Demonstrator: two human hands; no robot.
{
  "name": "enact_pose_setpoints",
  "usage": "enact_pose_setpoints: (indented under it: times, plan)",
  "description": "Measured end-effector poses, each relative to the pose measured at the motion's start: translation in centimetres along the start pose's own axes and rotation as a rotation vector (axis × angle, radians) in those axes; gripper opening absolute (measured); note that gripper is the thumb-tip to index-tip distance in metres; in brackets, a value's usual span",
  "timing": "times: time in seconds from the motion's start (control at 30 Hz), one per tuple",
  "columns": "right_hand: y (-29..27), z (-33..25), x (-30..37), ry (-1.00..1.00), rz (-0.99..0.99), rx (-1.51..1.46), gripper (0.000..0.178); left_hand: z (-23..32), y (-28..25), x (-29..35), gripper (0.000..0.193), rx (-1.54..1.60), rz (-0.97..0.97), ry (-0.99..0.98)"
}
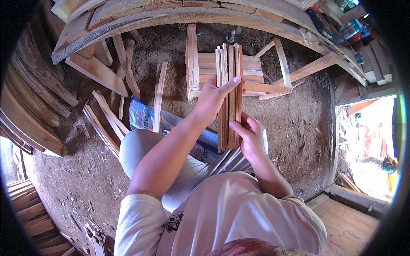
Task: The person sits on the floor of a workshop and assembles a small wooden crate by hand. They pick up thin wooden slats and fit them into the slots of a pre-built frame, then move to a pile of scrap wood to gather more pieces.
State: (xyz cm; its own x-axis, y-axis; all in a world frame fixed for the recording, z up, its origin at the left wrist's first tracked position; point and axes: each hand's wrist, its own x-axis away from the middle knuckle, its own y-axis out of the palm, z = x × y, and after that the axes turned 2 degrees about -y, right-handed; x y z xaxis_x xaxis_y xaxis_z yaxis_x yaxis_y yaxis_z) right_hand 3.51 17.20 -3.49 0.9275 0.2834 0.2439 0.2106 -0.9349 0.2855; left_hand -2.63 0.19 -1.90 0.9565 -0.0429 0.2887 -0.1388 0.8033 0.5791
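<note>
Head view: below the bundle of wood strips (232, 106) are the person's pale shirt (230, 205) and, to its lower left, a bent knee in grey trousers (136, 147). The right hand (252, 138) is curled on the bundle's right edge near its lower end, thumb on the front face. The left hand (212, 97) is closed around the upper half from the left, thumb laid across the front; its fingers behind are mostly hidden. The bundle stands lengthwise between both grips, its strips side by side, their tops jutting past the left hand and their lower ends reaching just below the right thumb. Left of the bundle, a blue plastic bag (141, 114) lies on the dirt floor (294, 128), with a loose stick (160, 98) near it. Beyond the bundle, partly covered by it, is a slatted wooden frame (253, 64); farthest beyond stands a long wooden bench (171, 16).
</note>
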Motion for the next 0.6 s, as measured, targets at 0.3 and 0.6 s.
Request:
enact_pose_setpoints:
  times: [0.3,0.6]
  plan:
    - [0.0,2.1,-0.1,-0.169,-0.066,0.260,0.054,-2.0,-0.4,-0.9,0.046,-0.130,0.032,0.102]
    - [-0.2,1.9,-0.1,-0.108,-0.048,0.169,0.053,-2.2,-0.3,-0.8,0.045,-0.138,0.050,0.104]
